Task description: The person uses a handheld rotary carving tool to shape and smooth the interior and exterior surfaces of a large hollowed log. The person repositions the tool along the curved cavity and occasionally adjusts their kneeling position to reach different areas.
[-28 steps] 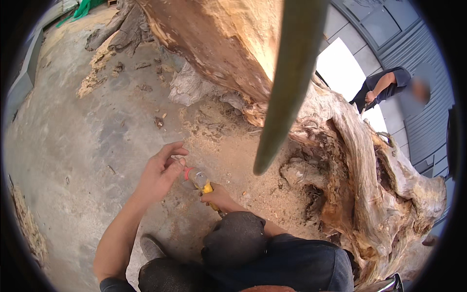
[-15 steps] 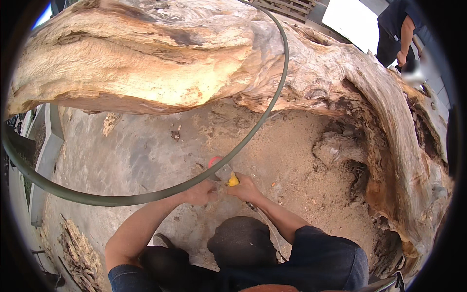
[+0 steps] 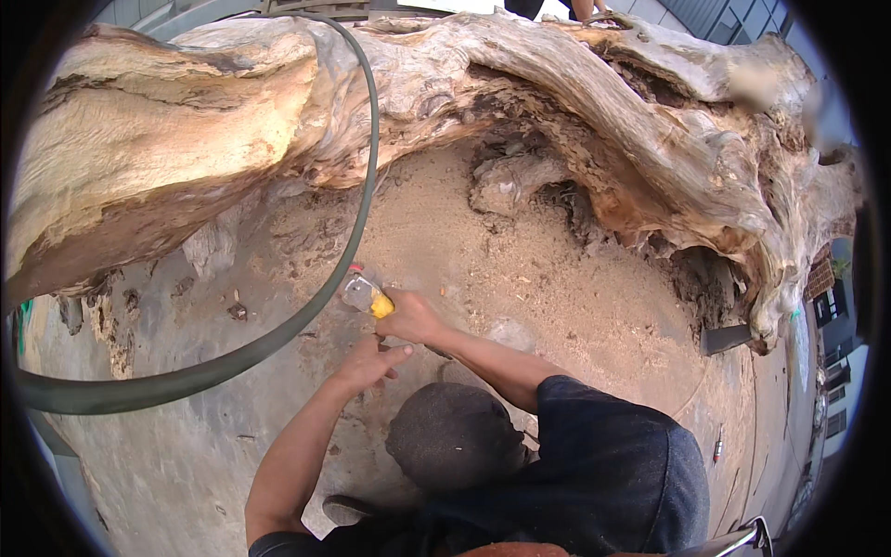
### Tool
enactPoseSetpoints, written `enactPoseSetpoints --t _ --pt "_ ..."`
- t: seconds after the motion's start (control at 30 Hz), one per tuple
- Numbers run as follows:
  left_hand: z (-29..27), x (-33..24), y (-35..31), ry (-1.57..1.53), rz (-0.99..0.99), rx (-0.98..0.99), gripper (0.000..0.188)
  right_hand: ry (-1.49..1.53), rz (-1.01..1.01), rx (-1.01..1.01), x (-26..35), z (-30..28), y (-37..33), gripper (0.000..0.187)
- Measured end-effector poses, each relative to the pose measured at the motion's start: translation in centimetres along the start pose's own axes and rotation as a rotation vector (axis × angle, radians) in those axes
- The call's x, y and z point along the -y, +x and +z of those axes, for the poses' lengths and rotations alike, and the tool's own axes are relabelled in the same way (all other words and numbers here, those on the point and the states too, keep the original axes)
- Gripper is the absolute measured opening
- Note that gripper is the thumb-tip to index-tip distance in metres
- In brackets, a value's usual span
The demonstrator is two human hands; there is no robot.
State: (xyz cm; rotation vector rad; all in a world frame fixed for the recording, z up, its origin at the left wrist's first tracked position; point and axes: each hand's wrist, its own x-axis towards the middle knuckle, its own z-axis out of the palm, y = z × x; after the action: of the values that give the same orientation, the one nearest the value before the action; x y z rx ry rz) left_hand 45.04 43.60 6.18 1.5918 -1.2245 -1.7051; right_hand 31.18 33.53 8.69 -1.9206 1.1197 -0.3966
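Observation:
My right hand is wrapped round the yellow body of a small power tool, which looks like an angle grinder. Its grey metal head and a bit of red point away from me, low over the dusty ground. Just below the right wrist, my left hand holds nothing, with thumb and fingers apart. The tool's working face is too small to make out. A dark rounded shape lies below both hands, between my arms.
A huge gnarled log arches across the far side and down the right. One thick dark green hose loops close across the left. Sawdust covers the concrete. Part of another person shows at the top edge.
The view has swung right, so the log and hose sit further left. My left hand has come away from beside the tool and opened near my right wrist.

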Motion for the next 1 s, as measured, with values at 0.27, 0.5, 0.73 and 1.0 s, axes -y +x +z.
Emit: enactPoseSetpoints --t 0.27,0.5,0.73,1.0 --pt "1.9 1.2 -4.3 -0.505 0.237 -0.147 0.049 -0.237 -0.144 -0.138 5.7 3.6 -4.3 0.039" --pt "2.8 1.2 -4.6 -0.708 0.456 -0.228 0.050 -0.383 -0.187 -0.121 8.9 2.7 -5.6 0.049" --pt "1.3 0.8 -4.5 -0.646 0.439 -0.362 0.046 -0.350 0.010 0.007 9.6 2.9 -4.3 0.047" --pt "1.2 2.5 -5.4 -0.428 0.180 -0.365 0.045 -0.228 -0.037 0.195 5.8 4.6 -3.0 0.047"
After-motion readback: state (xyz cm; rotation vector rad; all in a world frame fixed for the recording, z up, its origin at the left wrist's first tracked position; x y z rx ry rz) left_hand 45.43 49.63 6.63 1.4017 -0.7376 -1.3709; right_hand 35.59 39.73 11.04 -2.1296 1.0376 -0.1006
